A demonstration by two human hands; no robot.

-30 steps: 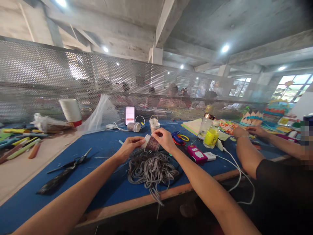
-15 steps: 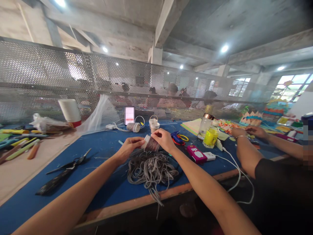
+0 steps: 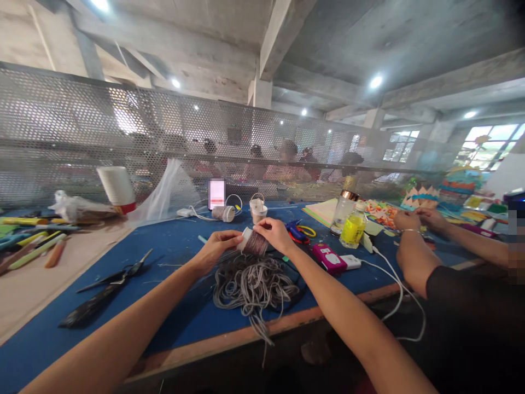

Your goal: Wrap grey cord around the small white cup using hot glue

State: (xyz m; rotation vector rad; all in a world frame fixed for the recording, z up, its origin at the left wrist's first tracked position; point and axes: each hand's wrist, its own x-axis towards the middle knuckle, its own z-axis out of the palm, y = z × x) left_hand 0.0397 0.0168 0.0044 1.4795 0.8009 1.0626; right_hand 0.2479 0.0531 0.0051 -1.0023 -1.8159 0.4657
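A white paper cup [image 3: 255,242], its side wound with grey-brown cord, is tilted between my two hands above the table. My left hand [image 3: 221,246] is closed on the cup's white end, thumb and fingers pinching it. From the other side my right hand [image 3: 275,234] pinches at the wound cord on the cup; whether it grips the cup wall or just a strand is hard to see. Below them lies a loose heap of grey cord [image 3: 256,287], with strands hanging over the table's front edge. Behind the hands are another cord-wrapped cup [image 3: 223,214] on its side and a small handled cup [image 3: 258,209].
Black scissors [image 3: 123,273] lie at left, near stacked paper cups [image 3: 117,186]. A blue glue gun [image 3: 297,231], a magenta box [image 3: 328,259], a glass bottle [image 3: 343,212] and a yellow-labelled bottle [image 3: 353,230] stand right. A co-worker's hands [image 3: 410,220] work farther right, beside a white cable [image 3: 394,273].
My hands and the wrapped cup have barely moved. The co-worker's nearer hand has shifted slightly to the right.
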